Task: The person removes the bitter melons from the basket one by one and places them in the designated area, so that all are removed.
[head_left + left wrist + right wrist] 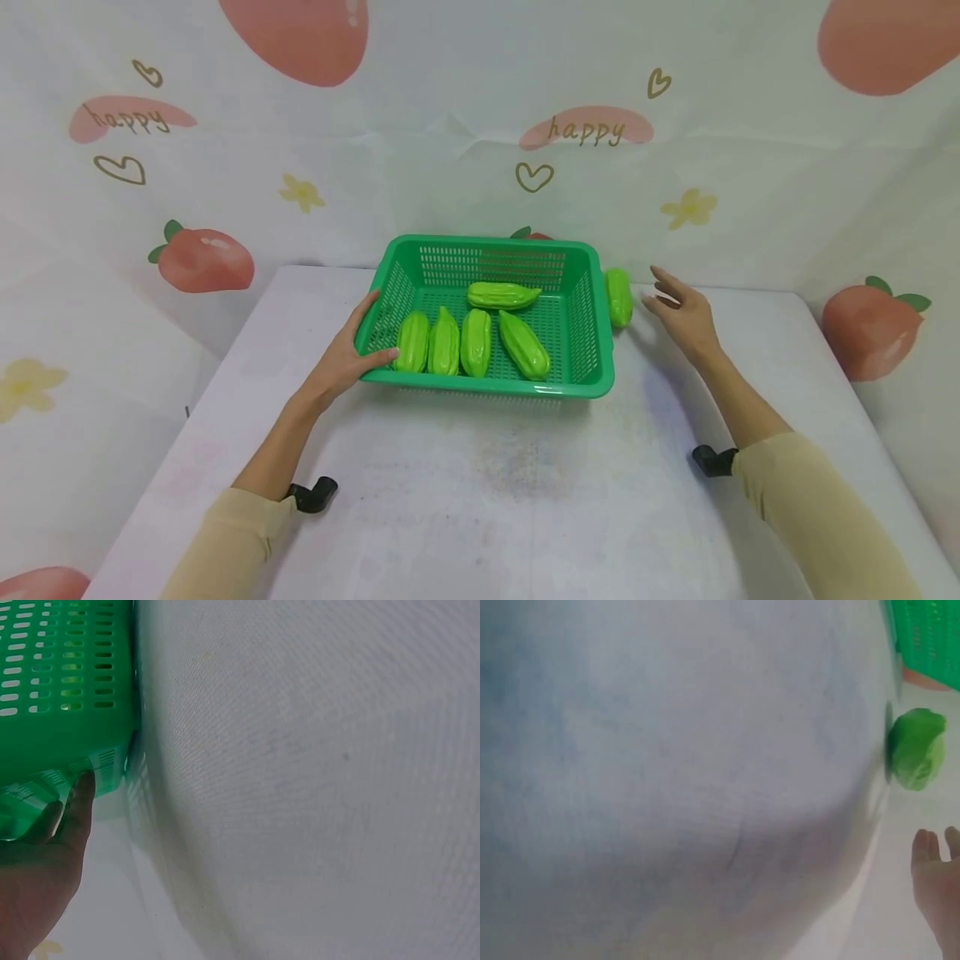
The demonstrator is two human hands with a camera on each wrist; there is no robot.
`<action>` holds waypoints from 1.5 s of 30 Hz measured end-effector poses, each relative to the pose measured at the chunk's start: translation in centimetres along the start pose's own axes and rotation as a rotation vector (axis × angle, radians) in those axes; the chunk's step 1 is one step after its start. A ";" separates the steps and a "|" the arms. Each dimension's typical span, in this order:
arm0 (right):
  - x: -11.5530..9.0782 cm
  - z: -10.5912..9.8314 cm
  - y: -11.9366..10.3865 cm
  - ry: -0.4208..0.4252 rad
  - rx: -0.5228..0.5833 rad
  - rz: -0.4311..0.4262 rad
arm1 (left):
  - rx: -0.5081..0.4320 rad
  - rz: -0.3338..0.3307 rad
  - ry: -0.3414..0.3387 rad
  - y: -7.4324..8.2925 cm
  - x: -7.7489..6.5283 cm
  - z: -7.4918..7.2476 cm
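Observation:
A green plastic basket [480,389] stands near the back of the table, with several ridged bright-green gourds [476,342] inside. My left hand [345,354] holds its left end, the thumb over the front left corner of the rim and the fingers along the side. Against the slotted basket wall [64,667], the left fingers [79,806] show in the left wrist view. One more gourd [618,297] lies outside, beside the basket's right wall. Just right of that gourd is my right hand [686,321], holding nothing, its fingers loosely bent and apart from the gourd [916,748].
The white table [480,492] has faint stains towards its front. Right behind the basket rises a white cloth backdrop [420,167] printed with peaches, hearts and flowers. A black wrist camera [313,495] sits at the left cuff, and another camera [714,461] at the right.

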State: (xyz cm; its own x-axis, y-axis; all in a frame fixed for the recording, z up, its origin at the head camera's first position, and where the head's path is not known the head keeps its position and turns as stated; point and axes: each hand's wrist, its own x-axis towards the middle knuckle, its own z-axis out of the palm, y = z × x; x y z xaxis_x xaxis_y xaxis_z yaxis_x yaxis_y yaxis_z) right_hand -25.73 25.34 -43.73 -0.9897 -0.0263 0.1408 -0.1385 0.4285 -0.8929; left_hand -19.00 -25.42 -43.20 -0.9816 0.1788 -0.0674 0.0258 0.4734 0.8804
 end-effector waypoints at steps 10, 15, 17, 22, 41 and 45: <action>-0.7 0.2 -1.3 0.024 0.120 -0.118 | -0.010 -0.003 0.001 -0.1 0.1 0.0; -0.3 0.4 -0.3 0.030 0.148 -0.189 | 0.001 0.002 0.004 -0.2 0.1 0.0; -0.4 0.4 -0.5 0.018 0.173 -0.214 | -0.002 0.001 0.004 -0.2 0.1 0.0; -0.8 0.6 -1.4 -0.034 0.258 -0.257 | -0.014 -0.001 0.001 -0.2 0.2 0.1; -2.9 1.6 -5.0 -0.248 0.326 -0.268 | -0.041 0.000 0.003 -0.1 0.1 0.0; -3.3 2.0 -5.6 -0.280 0.290 -0.248 | -0.036 0.001 0.005 0.0 0.1 0.0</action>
State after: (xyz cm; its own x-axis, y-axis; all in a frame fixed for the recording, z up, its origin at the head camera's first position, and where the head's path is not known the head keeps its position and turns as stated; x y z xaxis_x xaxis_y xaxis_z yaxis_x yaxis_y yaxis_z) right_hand -21.80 21.19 -40.02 -0.8915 -0.3561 0.2800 -0.3375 0.1099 -0.9349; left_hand -19.10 -25.40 -43.22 -0.9825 0.1751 -0.0639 0.0204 0.4416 0.8970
